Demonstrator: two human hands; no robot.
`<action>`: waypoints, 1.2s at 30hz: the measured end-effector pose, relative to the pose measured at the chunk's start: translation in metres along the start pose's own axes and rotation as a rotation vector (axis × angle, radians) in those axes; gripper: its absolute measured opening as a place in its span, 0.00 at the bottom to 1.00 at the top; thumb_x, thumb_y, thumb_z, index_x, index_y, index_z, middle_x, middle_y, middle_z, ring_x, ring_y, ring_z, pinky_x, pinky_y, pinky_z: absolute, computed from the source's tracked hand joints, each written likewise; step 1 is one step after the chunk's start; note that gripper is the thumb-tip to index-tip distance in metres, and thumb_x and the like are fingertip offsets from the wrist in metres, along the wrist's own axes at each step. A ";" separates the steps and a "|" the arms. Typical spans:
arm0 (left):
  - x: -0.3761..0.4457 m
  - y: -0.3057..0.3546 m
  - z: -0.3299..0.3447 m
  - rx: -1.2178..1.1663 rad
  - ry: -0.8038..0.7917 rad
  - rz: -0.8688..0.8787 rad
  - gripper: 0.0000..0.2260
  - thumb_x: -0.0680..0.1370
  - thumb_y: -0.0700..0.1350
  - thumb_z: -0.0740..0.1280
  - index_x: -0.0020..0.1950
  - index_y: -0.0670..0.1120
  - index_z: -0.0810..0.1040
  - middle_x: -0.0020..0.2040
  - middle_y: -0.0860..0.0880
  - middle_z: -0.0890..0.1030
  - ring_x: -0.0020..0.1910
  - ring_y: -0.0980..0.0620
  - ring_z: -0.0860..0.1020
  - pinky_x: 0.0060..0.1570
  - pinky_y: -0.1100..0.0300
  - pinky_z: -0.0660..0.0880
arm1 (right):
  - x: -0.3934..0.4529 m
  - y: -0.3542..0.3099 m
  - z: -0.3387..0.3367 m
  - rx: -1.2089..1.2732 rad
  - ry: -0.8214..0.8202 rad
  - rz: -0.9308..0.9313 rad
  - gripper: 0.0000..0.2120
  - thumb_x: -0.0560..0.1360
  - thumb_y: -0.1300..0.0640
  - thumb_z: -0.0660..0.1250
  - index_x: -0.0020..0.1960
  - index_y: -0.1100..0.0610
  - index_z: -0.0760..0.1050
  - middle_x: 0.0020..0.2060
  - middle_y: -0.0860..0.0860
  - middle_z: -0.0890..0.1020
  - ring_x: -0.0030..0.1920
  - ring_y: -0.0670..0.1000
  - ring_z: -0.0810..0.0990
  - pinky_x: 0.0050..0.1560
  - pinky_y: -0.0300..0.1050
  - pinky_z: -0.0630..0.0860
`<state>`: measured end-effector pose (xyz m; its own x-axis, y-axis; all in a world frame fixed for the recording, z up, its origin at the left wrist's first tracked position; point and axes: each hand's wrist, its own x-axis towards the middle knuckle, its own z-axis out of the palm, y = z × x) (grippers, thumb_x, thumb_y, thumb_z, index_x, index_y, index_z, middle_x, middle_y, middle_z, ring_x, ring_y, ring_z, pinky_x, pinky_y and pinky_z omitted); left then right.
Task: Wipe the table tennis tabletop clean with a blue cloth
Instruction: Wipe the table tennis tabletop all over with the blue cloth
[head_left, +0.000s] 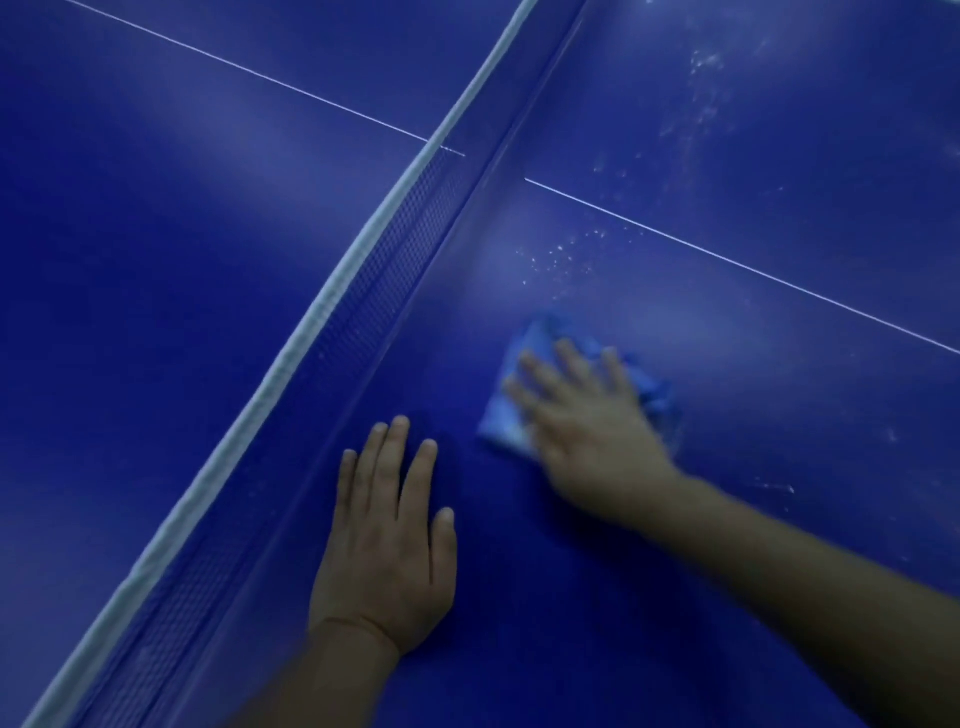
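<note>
Deep blue and glossy, the table tennis surface (701, 597) is filling my whole view, with its thin white centre line (727, 258) running off to the right and the white-taped mesh net (332, 306) crossing diagonally on my left. I am leaning on my left hand (387, 540), which is lying flat on the surface just beside the net, its fingers (387, 457) straight, close together and holding nothing. My right hand (587, 421) is pressing the crumpled blue cloth (511, 415) down onto the surface a little further out, near the net and short of the centre line; its fingers (571, 358) are spread wide and fairly straight over the cloth, pushing it rather than gripping it, though that hand is blurred. I am judging this as the middle of the wiping step. Just beyond the cloth a scatter of pale white specks (563, 257) is sitting on the surface near the line, and more whitish smears (704, 78) are showing past it, further up on the right, with a few faint marks off to my right side as well. So plenty is left to do. Next, I am thinking, the cloth needs sliding forward through those specks with steady downward pressure, then on across the line towards the far smears, keeping clear of the net.
</note>
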<state>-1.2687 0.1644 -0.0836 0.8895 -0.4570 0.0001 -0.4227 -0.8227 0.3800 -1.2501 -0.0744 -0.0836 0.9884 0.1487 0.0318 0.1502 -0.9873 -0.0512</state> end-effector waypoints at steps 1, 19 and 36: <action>0.000 -0.001 0.000 -0.004 0.014 0.014 0.26 0.80 0.51 0.54 0.75 0.39 0.65 0.79 0.40 0.59 0.79 0.43 0.55 0.76 0.45 0.49 | 0.007 -0.026 0.002 0.025 -0.010 -0.119 0.25 0.77 0.47 0.54 0.73 0.48 0.71 0.74 0.50 0.71 0.75 0.61 0.66 0.72 0.69 0.55; 0.003 -0.005 0.000 0.071 -0.081 0.026 0.24 0.79 0.52 0.55 0.71 0.41 0.73 0.77 0.41 0.65 0.78 0.43 0.58 0.74 0.44 0.52 | 0.134 0.006 0.006 -0.029 -0.075 -0.164 0.23 0.82 0.47 0.50 0.76 0.48 0.66 0.76 0.51 0.67 0.76 0.60 0.62 0.72 0.69 0.56; 0.005 0.000 -0.003 0.080 -0.119 -0.020 0.25 0.81 0.52 0.51 0.72 0.41 0.71 0.77 0.41 0.64 0.78 0.44 0.56 0.74 0.46 0.48 | 0.037 0.144 -0.012 -0.085 -0.037 0.690 0.24 0.84 0.54 0.50 0.79 0.54 0.60 0.79 0.54 0.59 0.78 0.63 0.55 0.73 0.71 0.51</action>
<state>-1.2634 0.1632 -0.0804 0.8730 -0.4733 -0.1179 -0.4221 -0.8541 0.3038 -1.1918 -0.2118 -0.0776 0.8575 -0.5143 -0.0135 -0.5137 -0.8574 0.0310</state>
